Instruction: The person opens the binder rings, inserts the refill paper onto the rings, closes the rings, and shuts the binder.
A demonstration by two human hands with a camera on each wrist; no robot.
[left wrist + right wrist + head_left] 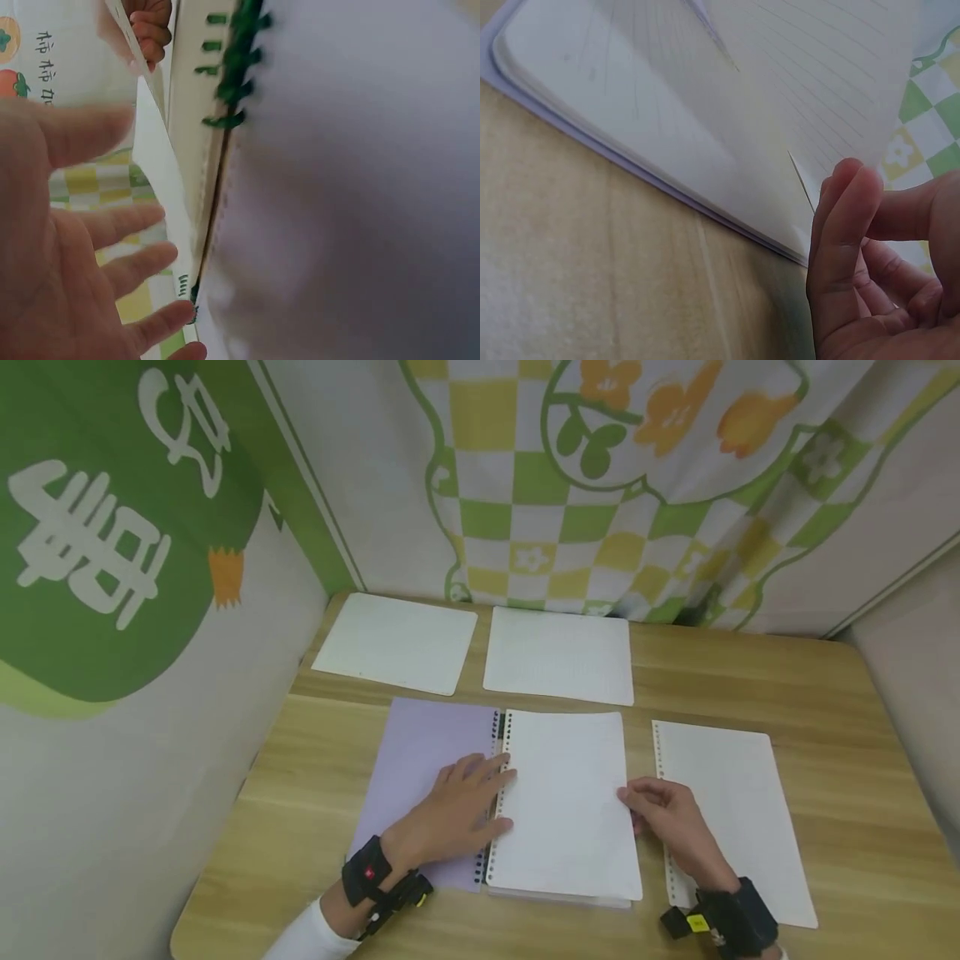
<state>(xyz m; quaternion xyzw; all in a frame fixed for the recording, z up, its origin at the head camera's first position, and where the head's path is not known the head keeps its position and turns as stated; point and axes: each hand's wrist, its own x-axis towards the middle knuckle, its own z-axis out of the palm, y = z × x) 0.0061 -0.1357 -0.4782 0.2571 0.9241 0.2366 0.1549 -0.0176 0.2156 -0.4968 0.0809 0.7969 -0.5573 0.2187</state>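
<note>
Wood-grain table (pixel 750 681) spans lower frame. Ring-bound notebook (pixel 558 810) lies open, lower centre; loose sheet (pixel 738 827), lower right. Left hand (pixel 453 814) spreads loosely at the binding, grasping nothing; right hand (pixel 672 818) pinches a page's right edge.

I'm standing by a wood-grained table (pixel 750 672) with rounded corners. To the left, a pale wall (pixel 255 635) carries a large green shape (pixel 112 656) with white lettering (pixel 93 597). Across the far side hangs a white cloth (pixel 540 527), checked in green and yellow, with orange flowers, rippling toward the right. The right wall (pixel 915 652) is plain; the light, soft.
</note>
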